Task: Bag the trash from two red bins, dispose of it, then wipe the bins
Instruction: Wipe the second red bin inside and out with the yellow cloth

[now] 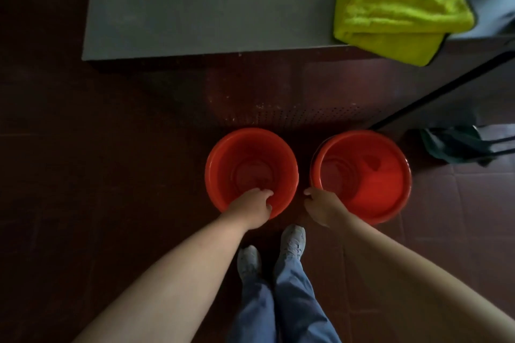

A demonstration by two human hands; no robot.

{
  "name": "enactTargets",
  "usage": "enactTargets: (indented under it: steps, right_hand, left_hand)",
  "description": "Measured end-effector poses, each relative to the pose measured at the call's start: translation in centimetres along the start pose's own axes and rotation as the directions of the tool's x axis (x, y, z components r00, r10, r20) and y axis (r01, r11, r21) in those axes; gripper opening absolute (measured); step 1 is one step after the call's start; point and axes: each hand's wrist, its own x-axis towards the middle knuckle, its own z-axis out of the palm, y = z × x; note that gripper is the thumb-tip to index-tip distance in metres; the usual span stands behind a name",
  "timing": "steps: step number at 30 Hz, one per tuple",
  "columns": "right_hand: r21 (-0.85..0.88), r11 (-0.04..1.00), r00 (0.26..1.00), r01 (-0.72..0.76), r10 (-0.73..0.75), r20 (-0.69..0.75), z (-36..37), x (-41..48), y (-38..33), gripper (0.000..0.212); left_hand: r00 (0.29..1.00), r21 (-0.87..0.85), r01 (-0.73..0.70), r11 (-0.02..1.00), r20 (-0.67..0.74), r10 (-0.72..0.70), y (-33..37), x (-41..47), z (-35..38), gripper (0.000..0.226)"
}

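Two red bins stand side by side on the dark tiled floor in front of my feet. Nothing shows inside the left bin (223, 164) or the right bin (384, 175). My left hand (255, 207) grips the near rim of the left bin, fingers curled inside it. On the near left rim of the right bin my right hand (320, 206) is closed, thumb on the outside. A bright yellow-green cloth (395, 5) lies on the grey table, hanging over its front edge at the upper right.
The grey table (209, 3) stands just behind the bins, its black leg (434, 97) slanting down at the right. A dark green bag or cloth (451, 145) lies on the floor right of the bins. My shoes (292, 239) are close behind the bins.
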Motion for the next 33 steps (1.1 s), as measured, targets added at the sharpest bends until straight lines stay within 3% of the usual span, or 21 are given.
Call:
enactTargets:
  steps: [12,18,21,24,26,28,30,33]
  right_hand:
    - [0.244,0.964,0.970,-0.103,0.152,-0.188,-5.1,-3.8,12.3,0.057]
    - [0.436,0.883,0.939,-0.172,0.282,-0.199,-6.8,-1.5,20.5,0.053]
    - [0.656,0.732,0.932,-0.182,0.342,-0.124,-8.5,-0.9,23.9,0.057]
    - [0.858,0.474,0.933,-0.198,0.361,0.016,-10.4,-0.2,27.5,0.062]
    - [0.940,0.261,0.926,-0.218,0.359,0.115,-11.6,0.5,29.9,0.064]
    - [0.965,0.108,0.920,-0.239,0.344,0.189,-12.5,1.7,32.0,0.066]
    - [0.964,0.036,0.916,-0.265,0.321,0.240,-12.8,3.1,34.2,0.068]
    - [0.959,-0.054,0.910,-0.277,0.305,0.280,-12.8,4.9,36.4,0.068]
  left_hand:
    - [0.987,0.012,-0.136,0.991,-0.082,0.136,10.5,2.0,3.0,0.053]
    - [0.996,-0.117,-0.015,0.993,-0.087,0.005,15.3,7.0,6.9,0.052]
    - [0.990,-0.267,0.084,0.960,-0.091,-0.112,17.2,8.9,7.8,0.050]
    - [0.976,-0.436,0.140,0.889,-0.091,-0.198,19.5,11.0,8.5,0.042]
    - [0.967,-0.580,0.202,0.789,-0.009,-0.254,20.8,12.6,9.0,0.037]
    - [0.950,-0.679,0.280,0.679,0.091,-0.300,21.9,14.1,9.2,0.045]
    - [0.938,-0.724,0.306,0.618,0.118,-0.327,22.4,15.7,9.3,0.051]
    - [0.930,-0.702,0.330,0.631,0.126,-0.345,22.3,17.2,9.3,0.052]
